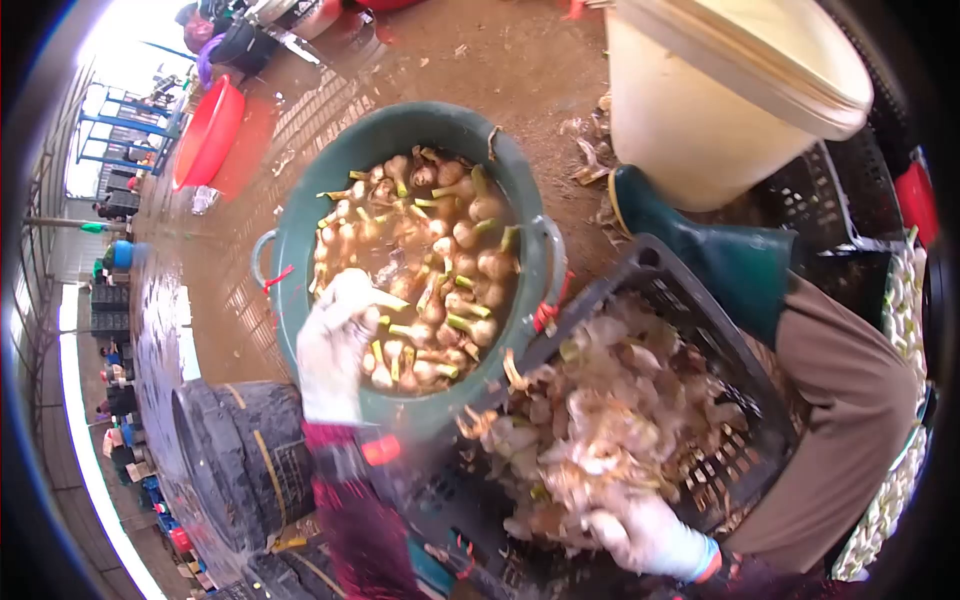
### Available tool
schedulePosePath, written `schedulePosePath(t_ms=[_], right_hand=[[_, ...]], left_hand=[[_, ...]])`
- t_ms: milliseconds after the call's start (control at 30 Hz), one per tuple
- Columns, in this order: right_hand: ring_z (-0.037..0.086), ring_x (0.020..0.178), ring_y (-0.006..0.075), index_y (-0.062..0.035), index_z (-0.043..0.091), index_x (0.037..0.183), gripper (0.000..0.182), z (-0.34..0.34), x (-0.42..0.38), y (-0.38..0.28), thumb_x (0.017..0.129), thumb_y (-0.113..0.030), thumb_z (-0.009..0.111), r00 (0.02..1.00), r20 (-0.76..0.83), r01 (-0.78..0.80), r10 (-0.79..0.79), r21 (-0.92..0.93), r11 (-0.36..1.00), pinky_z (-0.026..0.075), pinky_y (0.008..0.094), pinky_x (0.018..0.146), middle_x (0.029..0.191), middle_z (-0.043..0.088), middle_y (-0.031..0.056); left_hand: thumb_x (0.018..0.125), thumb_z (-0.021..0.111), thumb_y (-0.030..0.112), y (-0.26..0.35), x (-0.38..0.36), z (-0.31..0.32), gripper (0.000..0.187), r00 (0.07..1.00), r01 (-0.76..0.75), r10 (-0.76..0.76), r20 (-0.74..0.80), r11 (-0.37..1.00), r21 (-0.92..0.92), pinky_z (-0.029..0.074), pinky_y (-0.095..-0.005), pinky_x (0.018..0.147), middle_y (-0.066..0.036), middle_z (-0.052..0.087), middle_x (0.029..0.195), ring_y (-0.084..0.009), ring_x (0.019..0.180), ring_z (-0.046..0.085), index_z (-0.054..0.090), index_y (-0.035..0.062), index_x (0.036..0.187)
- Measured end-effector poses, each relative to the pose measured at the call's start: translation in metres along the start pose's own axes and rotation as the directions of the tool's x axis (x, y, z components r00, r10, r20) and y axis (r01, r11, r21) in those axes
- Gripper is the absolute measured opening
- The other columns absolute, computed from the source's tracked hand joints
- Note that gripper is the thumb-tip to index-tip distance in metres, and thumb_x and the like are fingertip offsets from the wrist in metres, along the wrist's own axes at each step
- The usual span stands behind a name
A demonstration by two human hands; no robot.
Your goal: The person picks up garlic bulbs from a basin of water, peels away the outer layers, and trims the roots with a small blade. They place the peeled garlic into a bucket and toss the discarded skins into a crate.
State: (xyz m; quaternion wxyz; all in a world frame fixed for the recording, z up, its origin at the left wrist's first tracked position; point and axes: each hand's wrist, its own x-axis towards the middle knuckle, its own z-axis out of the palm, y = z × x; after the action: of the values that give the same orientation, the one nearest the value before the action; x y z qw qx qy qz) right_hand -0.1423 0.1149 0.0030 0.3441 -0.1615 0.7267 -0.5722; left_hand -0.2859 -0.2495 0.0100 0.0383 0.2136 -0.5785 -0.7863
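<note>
My left hand [338,345], in a white glove, is over the near left side of a green tub [295,235]. Its fingers are closed around a garlic bulb [385,299] whose cut stem points right. Many more garlic bulbs [433,300] with short green stems float in brownish water in the tub. Down at the right, my gloved right hand [655,540] is at the near edge of a black crate [715,325] heaped with loose garlic skins [625,420]. Its fingers are curled; blur and skins hide what they hold.
A large cream bucket [700,120] stands at the upper right, beside my green boot [700,235]. A dark ribbed container [240,460] sits left of my left arm. Farther off are a red basin [210,132] and wet brown floor [230,300]. Braided garlic [900,320] lies at the right edge.
</note>
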Motion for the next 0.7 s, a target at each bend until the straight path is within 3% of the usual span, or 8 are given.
schedulePosePath(t_ms=[33, 100, 167, 233, 300, 333, 567, 700], right_hand=[[0.064, 0.079, 0.0371, -0.0052, 0.059, 0.109, 0.025, 0.001, -0.005, -0.003, 0.093, -0.025, 0.057, 0.998, -0.064, 0.0, -0.001, -0.021, 1.0, 0.051, 0.0428, 0.071, 0.082, 0.064, 0.0193], [0.063, 0.079, 0.0389, -0.0049, 0.055, 0.116, 0.029, -0.005, -0.009, -0.019, 0.093, -0.023, 0.056, 0.998, -0.061, -0.004, 0.001, -0.041, 0.999, 0.05, 0.0443, 0.07, 0.081, 0.064, 0.0204], [0.063, 0.078, 0.0391, -0.0041, 0.052, 0.12, 0.033, -0.004, -0.016, -0.031, 0.092, -0.022, 0.056, 0.996, -0.085, -0.013, 0.006, -0.089, 0.996, 0.05, 0.0445, 0.069, 0.082, 0.064, 0.0203], [0.063, 0.073, 0.0385, -0.0037, 0.052, 0.12, 0.035, 0.004, -0.024, -0.024, 0.091, -0.022, 0.058, 0.975, -0.145, 0.146, -0.168, -0.152, 0.978, 0.05, 0.0438, 0.065, 0.08, 0.064, 0.0196], [0.063, 0.064, 0.0355, -0.0092, 0.046, 0.131, 0.046, 0.015, -0.029, -0.012, 0.092, -0.032, 0.056, 0.94, -0.144, 0.265, -0.311, -0.269, 0.926, 0.049, 0.0442, 0.055, 0.07, 0.061, 0.0186], [0.063, 0.061, 0.0332, -0.0103, 0.046, 0.132, 0.045, 0.021, -0.033, -0.001, 0.092, -0.03, 0.055, 0.933, -0.112, 0.276, -0.342, -0.385, 0.881, 0.049, 0.0425, 0.053, 0.069, 0.062, 0.0163], [0.063, 0.061, 0.0309, -0.012, 0.052, 0.128, 0.045, 0.039, -0.054, 0.012, 0.084, -0.021, 0.059, 0.953, 0.035, 0.285, -0.302, -0.448, 0.848, 0.049, 0.0422, 0.053, 0.068, 0.062, 0.013], [0.063, 0.063, 0.0334, -0.0078, 0.055, 0.121, 0.033, 0.033, -0.058, 0.006, 0.092, -0.024, 0.054, 0.966, -0.017, 0.243, -0.258, -0.286, 0.927, 0.05, 0.0408, 0.057, 0.07, 0.063, 0.0165]], left_hand=[[0.081, 0.059, -0.007, 0.008, -0.038, 0.026, 0.028, 0.991, 0.079, -0.094, -0.093, 0.985, -0.153, 0.058, -0.0243, 0.071, -0.008, 0.062, 0.101, -0.0143, 0.083, 0.064, 0.056, -0.0045, 0.109], [0.082, 0.063, -0.007, -0.009, -0.108, 0.053, 0.037, 0.99, 0.053, -0.08, -0.114, 0.973, -0.225, 0.056, -0.0261, 0.082, -0.01, 0.06, 0.106, -0.0166, 0.094, 0.062, 0.052, -0.0056, 0.117], [0.082, 0.067, -0.006, -0.038, -0.172, 0.076, 0.045, 0.998, -0.005, 0.003, -0.056, 1.0, -0.023, 0.05, -0.025, 0.09, -0.009, 0.059, 0.109, -0.0161, 0.101, 0.059, 0.048, -0.0073, 0.122], [0.082, 0.068, -0.005, -0.055, -0.229, 0.107, 0.048, 0.982, 0.047, -0.043, -0.186, 0.999, 0.014, 0.046, -0.0246, 0.094, -0.008, 0.057, 0.113, -0.0143, 0.106, 0.056, 0.047, -0.0087, 0.126], [0.084, 0.067, -0.002, -0.073, -0.269, 0.113, 0.05, 0.975, 0.085, -0.086, -0.207, 0.996, -0.013, 0.048, -0.0249, 0.091, -0.008, 0.056, 0.118, -0.0135, 0.106, 0.056, 0.045, -0.0083, 0.129], [0.085, 0.067, -0.002, -0.079, -0.285, 0.115, 0.049, 0.972, 0.088, -0.087, -0.22, 0.996, -0.004, 0.048, -0.0241, 0.09, -0.008, 0.057, 0.118, -0.0133, 0.105, 0.057, 0.046, -0.0084, 0.129], [0.084, 0.066, 0.004, -0.101, -0.332, 0.125, 0.041, 0.91, 0.106, -0.141, -0.389, 0.988, -0.11, 0.055, -0.0269, 0.078, -0.011, 0.059, 0.112, -0.0177, 0.097, 0.062, 0.052, -0.0064, 0.121], [0.083, 0.065, 0.001, -0.099, -0.339, 0.131, 0.037, 0.912, 0.098, -0.135, -0.386, 0.989, -0.114, 0.054, -0.0255, 0.077, -0.01, 0.06, 0.111, -0.017, 0.097, 0.061, 0.054, -0.0059, 0.118]])
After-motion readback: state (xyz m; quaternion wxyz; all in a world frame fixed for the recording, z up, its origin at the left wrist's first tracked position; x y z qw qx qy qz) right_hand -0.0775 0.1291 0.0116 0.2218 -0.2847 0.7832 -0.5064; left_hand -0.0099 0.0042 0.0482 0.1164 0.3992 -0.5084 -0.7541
